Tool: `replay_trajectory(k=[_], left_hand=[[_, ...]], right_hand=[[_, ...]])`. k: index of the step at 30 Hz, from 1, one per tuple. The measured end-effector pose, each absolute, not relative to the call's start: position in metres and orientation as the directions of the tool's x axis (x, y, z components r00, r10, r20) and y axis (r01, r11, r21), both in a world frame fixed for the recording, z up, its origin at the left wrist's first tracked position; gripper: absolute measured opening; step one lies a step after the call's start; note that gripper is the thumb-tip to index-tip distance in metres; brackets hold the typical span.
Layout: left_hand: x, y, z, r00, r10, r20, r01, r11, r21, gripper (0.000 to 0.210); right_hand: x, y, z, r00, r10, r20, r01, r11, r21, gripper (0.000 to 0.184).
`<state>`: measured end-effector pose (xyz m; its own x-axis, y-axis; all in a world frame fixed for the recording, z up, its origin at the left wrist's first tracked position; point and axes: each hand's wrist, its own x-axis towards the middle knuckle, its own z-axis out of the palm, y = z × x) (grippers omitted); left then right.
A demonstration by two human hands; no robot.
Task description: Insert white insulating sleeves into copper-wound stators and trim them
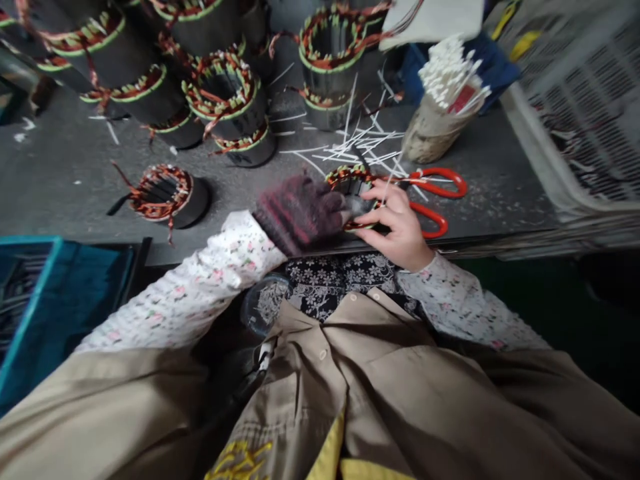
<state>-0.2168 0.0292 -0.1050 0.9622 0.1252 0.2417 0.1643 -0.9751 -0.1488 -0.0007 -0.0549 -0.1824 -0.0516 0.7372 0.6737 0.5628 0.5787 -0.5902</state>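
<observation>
A motor stator [347, 175] with copper windings and a green rim lies near the bench's front edge, partly covered by both hands. My left hand [303, 210], in a dark purple knit glove with bare fingertips, is closed on the stator's left side. My right hand [395, 223] is bare, its thumb and fingers pinched at the stator's right side. A thin white stick [391, 179] rises from between these fingers; its lower end is hidden. Right beside this hand lie scissors with red handles [445, 183], their blades mostly hidden.
Loose white sticks [365, 147] are scattered behind the hands. A worn cup [433, 133] packed with white sticks stands to the right. Stacked stators [230, 100] fill the back left; a single stator [165, 193] sits nearer. A pale plastic crate [540, 153] and a blue bin [55, 300] flank the bench.
</observation>
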Motion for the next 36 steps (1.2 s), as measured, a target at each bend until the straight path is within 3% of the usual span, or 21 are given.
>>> replay_trajectory(k=[2,4,7,10,13,18,20,23,25,33,36], left_hand=[[-0.221,0.026,-0.117,0.918,0.116,0.379,0.18,-0.974,-0.138,0.021],[-0.224,0.024,-0.128,0.868,0.08,0.49,0.165,-0.977,-0.133,0.023],[-0.223,0.026,-0.138,0.819,0.014,0.573,0.077,-0.993,-0.086,0.028],[-0.214,0.025,-0.143,0.792,0.083,0.604,0.097,-0.995,0.01,0.018],[-0.203,0.017,-0.151,0.71,0.21,0.673,0.239,-0.97,0.051,0.018],[-0.195,0.0,-0.162,0.675,0.29,0.679,0.353,-0.934,0.048,0.023],[-0.195,-0.004,-0.163,0.663,0.359,0.658,0.398,-0.912,0.096,0.025],[-0.195,-0.007,-0.161,0.644,0.411,0.645,0.408,-0.898,0.164,0.03],[-0.195,-0.008,-0.161,0.653,0.433,0.621,0.413,-0.891,0.188,0.031],[-0.195,-0.008,-0.158,0.651,0.408,0.64,0.387,-0.904,0.183,0.028],[-0.19,-0.012,-0.156,0.613,0.47,0.635,0.41,-0.876,0.253,0.045]], right_hand=[[0.016,-0.046,-0.178,0.007,0.712,0.702,0.529,0.593,-0.607,0.008],[0.043,-0.029,-0.173,0.235,0.668,0.706,0.509,0.534,-0.675,0.013],[0.087,0.008,-0.164,0.625,0.572,0.531,0.414,0.334,-0.847,0.022],[0.119,0.041,-0.155,0.709,0.615,0.344,0.312,0.165,-0.936,0.027],[0.126,0.048,-0.146,0.685,0.635,0.357,0.337,0.159,-0.928,0.029],[0.084,-0.011,-0.14,0.5,0.569,0.653,0.376,0.536,-0.756,0.019],[0.059,-0.046,-0.145,0.335,0.584,0.74,0.479,0.57,-0.667,0.003],[0.031,-0.091,-0.159,-0.029,0.625,0.78,0.556,0.659,-0.507,0.013],[0.025,-0.11,-0.17,-0.149,0.586,0.796,0.521,0.731,-0.441,0.013],[0.027,-0.122,-0.175,-0.15,0.701,0.697,0.588,0.63,-0.507,0.018],[0.013,-0.103,-0.173,-0.058,0.764,0.643,0.552,0.561,-0.617,0.017]])
